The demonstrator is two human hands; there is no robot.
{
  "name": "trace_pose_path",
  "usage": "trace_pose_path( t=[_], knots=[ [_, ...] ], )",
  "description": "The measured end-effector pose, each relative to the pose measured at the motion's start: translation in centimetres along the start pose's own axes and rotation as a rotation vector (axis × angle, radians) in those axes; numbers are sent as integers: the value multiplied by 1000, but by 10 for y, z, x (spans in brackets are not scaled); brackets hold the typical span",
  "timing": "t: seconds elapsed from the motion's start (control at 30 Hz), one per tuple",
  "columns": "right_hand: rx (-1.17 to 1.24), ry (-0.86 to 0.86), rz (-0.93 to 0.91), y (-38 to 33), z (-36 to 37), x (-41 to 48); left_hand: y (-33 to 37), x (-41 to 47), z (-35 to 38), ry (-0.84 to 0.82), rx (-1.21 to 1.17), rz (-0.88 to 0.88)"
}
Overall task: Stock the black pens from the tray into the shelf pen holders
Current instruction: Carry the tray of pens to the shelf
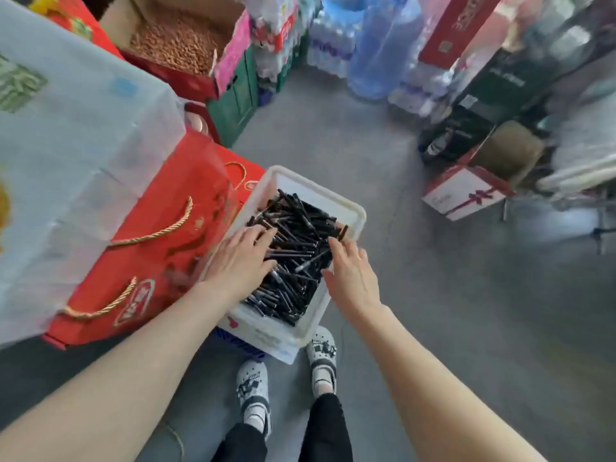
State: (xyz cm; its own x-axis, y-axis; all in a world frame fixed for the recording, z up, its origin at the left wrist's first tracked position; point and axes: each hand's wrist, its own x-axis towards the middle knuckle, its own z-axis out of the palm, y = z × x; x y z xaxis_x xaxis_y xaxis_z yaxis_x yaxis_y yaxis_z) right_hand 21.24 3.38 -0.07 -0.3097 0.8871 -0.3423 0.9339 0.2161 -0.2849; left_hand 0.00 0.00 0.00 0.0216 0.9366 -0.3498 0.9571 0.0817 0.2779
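Fingers (pixel 262 236) of left hand (pixel 240 259) straight, pressed flat on black pens (pixel 300 235) in white tray (pixel 354 211); right hand (pixel 351 275) relaxed, wide, over pile's right edge, holding nothing.

Your left hand (pixel 240 258) lies flat, fingers straight, on the heap of black pens (pixel 300 235) at the left side of the white tray (pixel 353 208). Your right hand (pixel 353 278) hovers over the tray's right rim, fingers loosely spread. A red gift box (pixel 160 235) stands against the tray's left wall. Your shoes (pixel 253 385) stand just on the near side of the tray.
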Motion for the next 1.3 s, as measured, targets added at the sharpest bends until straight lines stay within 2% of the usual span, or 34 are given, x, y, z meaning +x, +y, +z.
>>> trace_pose_path(
  t=[0.2, 0.43, 0.6, 0.77, 0.93, 1.03, 1.13, 1.3],
  knots=[
    [-118, 83, 132, -6, 76, 16, -26, 26, 45, 40, 38, 45],
    [-51, 159, 100, 3, 94, 11, -42, 39, 63, 122, 53, 84],
    [42, 158, 233, 25, 79, 7, -41, 46, 65, 135, 71, 16],
    [30, 113, 341, 43, 71, 7, -34, 48, 73, 88, -180, -183],
    [153, 114, 399, 49, 69, 10, -32, 43, 69, 92, -192, -172],
    [193, 100, 437, 46, 59, 2, -28, 29, 59, 79, -280, -142],
    [185, 127, 419, 42, 42, -20, -17, 6, 43, 78, -394, -144],
    [225, 180, 436, 35, -4, -68, 4, -40, 11, 116, -409, -132]
  ],
)
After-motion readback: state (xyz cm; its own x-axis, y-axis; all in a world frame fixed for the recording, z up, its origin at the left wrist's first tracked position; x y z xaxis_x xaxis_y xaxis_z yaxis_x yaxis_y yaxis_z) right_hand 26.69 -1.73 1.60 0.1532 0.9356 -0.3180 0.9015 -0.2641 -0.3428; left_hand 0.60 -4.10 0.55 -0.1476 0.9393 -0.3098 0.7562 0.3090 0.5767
